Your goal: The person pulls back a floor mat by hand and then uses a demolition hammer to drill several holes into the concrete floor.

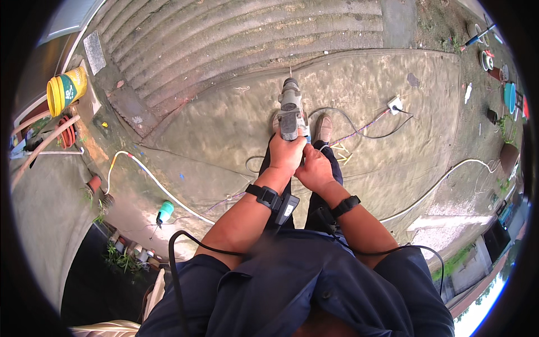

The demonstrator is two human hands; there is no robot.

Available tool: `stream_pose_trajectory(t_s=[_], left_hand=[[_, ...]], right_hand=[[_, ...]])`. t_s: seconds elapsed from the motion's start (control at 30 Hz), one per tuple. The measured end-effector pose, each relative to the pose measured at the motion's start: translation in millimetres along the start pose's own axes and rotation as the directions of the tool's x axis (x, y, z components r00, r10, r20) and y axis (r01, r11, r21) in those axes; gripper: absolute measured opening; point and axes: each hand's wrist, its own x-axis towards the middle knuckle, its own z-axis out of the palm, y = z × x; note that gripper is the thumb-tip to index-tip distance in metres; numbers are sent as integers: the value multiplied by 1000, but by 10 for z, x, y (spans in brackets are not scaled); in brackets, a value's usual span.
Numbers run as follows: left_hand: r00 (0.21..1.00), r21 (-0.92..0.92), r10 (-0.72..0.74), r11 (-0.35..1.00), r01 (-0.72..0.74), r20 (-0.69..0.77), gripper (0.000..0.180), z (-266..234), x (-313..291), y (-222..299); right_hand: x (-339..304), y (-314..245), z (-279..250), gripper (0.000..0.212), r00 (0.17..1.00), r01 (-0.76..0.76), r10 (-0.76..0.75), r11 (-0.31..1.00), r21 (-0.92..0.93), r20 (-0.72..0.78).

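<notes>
A: What takes up the most room?

B: The concrete ground (224,129), stained and dusty; it spreads under everything, and a ribbed ramp (241,39) runs along its far side.

A: And on it?

B: A white hose (147,175) curves across the left; a thin dark cable (359,126) loops to a white socket box (395,104) on the right; a yellow bucket (66,90) stands at the far left edge, well apart from the person.

A: What is the person working with?

B: A grey power drill (290,109), held upright with its bit pointing down at the concrete, just beside the person's shoe (323,128).

A: The hands?

B: The left hand (287,153) is wrapped tight around the drill's handle; the right hand (314,168) is closed against it from the other side, touching the left; both wrists wear black bands.

A: Anything smaller?

B: A green spray bottle (164,212) lies near the hose, lower left; a few pale sticks (341,150) lie by the shoe.
</notes>
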Motion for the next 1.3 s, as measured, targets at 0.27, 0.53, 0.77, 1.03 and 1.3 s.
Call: stream_pose_trajectory(t_s=[0.27, 0.53, 0.77, 1.03, 1.3], left_hand=[[989, -55, -141, 989, 139, -44, 29, 191, -441, -300], [985, -88, -144, 987, 136, -95, 29, 242, -345, -243], [996, -102, -22, 995, 14, -85, 25, 278, -231, 156], [996, -183, -42, 983, 26, -81, 24, 282, -44, 370], [995, -157, -38, 987, 23, -93, 24, 274, 66, 313]], right_hand=[[-439, 242, -173, 44, 991, -14, 17, 1000, -23, 132], [-329, 212, -335, 42, 992, 57, -57, 998, 2, 111], [-134, 105, -400, 42, 983, 183, -183, 982, -56, -5], [73, -40, -489, 43, 975, 222, -224, 972, -83, -16], [137, -43, -407, 39, 979, 177, -176, 984, 0, -99]])
